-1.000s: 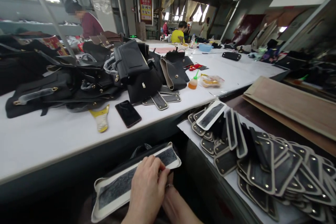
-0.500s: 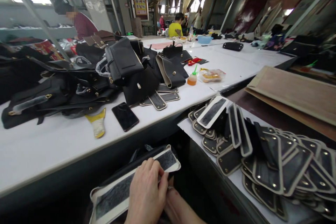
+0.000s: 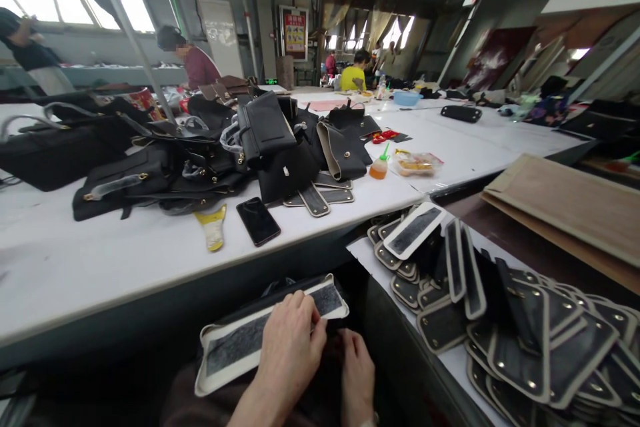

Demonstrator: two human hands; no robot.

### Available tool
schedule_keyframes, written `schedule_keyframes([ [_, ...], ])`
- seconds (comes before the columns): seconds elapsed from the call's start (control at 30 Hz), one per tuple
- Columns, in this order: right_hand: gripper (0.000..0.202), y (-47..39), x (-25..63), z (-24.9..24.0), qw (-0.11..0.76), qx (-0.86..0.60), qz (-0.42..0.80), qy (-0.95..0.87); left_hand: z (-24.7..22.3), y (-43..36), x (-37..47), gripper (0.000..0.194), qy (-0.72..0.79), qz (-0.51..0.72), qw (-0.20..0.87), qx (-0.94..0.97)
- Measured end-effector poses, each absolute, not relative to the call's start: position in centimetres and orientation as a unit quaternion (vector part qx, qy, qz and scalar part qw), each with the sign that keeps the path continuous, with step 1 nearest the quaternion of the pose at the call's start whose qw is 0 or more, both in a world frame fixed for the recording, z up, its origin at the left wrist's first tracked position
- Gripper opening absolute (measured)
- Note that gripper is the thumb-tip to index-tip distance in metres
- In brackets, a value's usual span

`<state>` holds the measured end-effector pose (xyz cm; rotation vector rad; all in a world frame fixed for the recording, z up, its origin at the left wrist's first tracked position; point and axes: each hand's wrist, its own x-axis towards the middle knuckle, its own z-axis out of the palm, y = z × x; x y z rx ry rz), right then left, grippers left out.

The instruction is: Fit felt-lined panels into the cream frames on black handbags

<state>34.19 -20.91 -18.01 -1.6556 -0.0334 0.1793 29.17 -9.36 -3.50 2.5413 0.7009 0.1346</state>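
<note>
I'm looking down at my lap, below the edge of the long white counter (image 3: pixel 100 267). My left hand (image 3: pixel 293 350) lies flat on a cream-edged leather panel (image 3: pixel 240 347), fingers spread and pressing near its right end; the panel runs out to the left from under that hand, tilted slightly up to the right. My right hand (image 3: pixel 357 373) sits just beside the left one, to the right of the panel's end, fingers curled down onto dark material there, and I cannot tell whether it grips anything. The two hands are close together, nearly touching. To my right, a heap of similar dark panels (image 3: pixel 500 320) with pale edges and rivets overlaps across a lower surface. Up on the counter, a black phone (image 3: pixel 258 221) lies beside a yellow-and-white scrap (image 3: pixel 213 228), with a pile of black bags (image 3: pixel 200 147) behind them and a small orange glue bottle (image 3: pixel 379 165) further right.
</note>
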Motion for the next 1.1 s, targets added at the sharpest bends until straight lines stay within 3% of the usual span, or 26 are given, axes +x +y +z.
schedule_keyframes([
  [0.1,0.024,-24.4,33.8,-16.4,0.587,-0.771,-0.037,-0.243,-3.7,-9.4,29.0,0.013,0.252,0.064,0.237,0.936],
  [0.23,0.048,-25.1,33.3,-13.2,0.409,-0.738,-0.200,-0.498,-3.9,-9.5,28.7,0.013,0.247,0.073,0.215,0.942],
  [0.5,0.051,-22.9,33.1,-11.0,0.296,-0.766,-0.262,-0.506,-4.0,-9.8,28.3,0.014,0.231,0.089,0.212,0.945],
  [0.8,0.042,-21.8,31.9,-10.2,0.266,-0.788,-0.257,-0.492,-4.8,-9.5,27.2,0.023,0.185,0.095,0.166,0.964],
  [0.93,0.039,-21.8,32.3,-10.3,0.267,-0.785,-0.258,-0.496,-5.3,-9.0,27.0,0.024,0.211,0.104,0.198,0.952],
  [1.1,0.034,-20.3,30.2,-12.0,0.372,-0.754,-0.224,-0.493,-3.6,-10.7,25.3,0.018,0.261,0.106,0.241,0.929],
])
